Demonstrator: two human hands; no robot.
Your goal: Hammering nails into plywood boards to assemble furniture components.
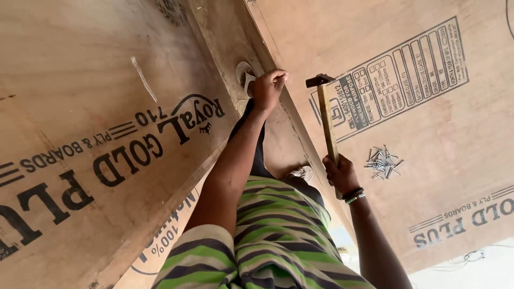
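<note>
My left hand (267, 85) reaches forward, fingertips pinched on a small nail (284, 78) at the edge of the right plywood sheet (428, 107). My right hand (341, 175) grips the lower end of a wooden-handled hammer (326, 118). Its dark metal head (319, 80) hovers just to the right of the left fingertips. A loose pile of nails (383, 163) lies on the same sheet, right of the hammer hand.
A second printed plywood sheet (80, 80) covers the left side, with a narrow board strip (225, 43) between the sheets. My sandalled feet (245, 75) (302, 172) rest near the strip. Pale floor with a thin cord (466, 258) shows at bottom right.
</note>
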